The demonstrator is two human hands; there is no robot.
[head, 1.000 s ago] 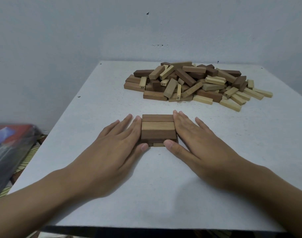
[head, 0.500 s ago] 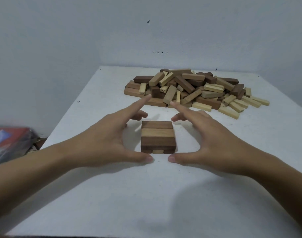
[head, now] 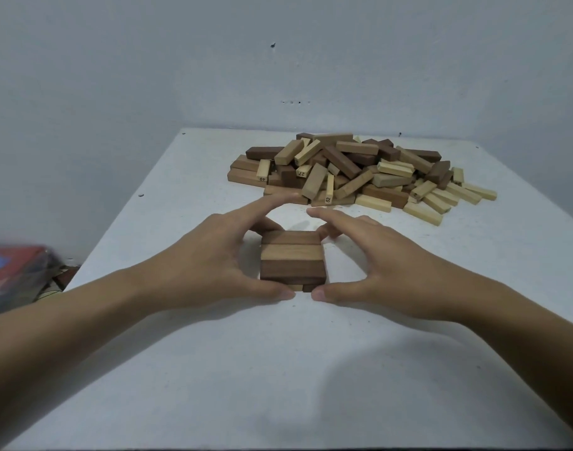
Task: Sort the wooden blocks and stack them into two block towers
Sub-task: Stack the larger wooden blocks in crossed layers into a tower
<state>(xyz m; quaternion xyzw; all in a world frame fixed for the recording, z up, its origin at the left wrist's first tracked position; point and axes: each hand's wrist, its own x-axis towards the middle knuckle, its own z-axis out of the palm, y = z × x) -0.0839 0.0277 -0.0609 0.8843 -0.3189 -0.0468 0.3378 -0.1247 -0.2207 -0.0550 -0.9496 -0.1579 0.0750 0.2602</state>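
Left hand (head: 213, 265) and right hand (head: 386, 271) close round the two-layer block stack (head: 291, 258) at mid-bench (head: 278, 369).

A second ago both palms lay flat against the stack's sides; now each hand arches round it, thumb at the near edge, curled fingers at the far edge, index fingers outstretched; the squaring appears to have turned front-to-back, so the first tower's base looks nearly trued; the unsorted block pile (head: 360, 174) lies well apart behind.

The stack (head: 292, 258) shows three bands — reddish brown, pale tan, dark brown. Behind the stack, the pile (head: 360, 174) mixes dark brown, tan and cream blocks — some with black numbers.
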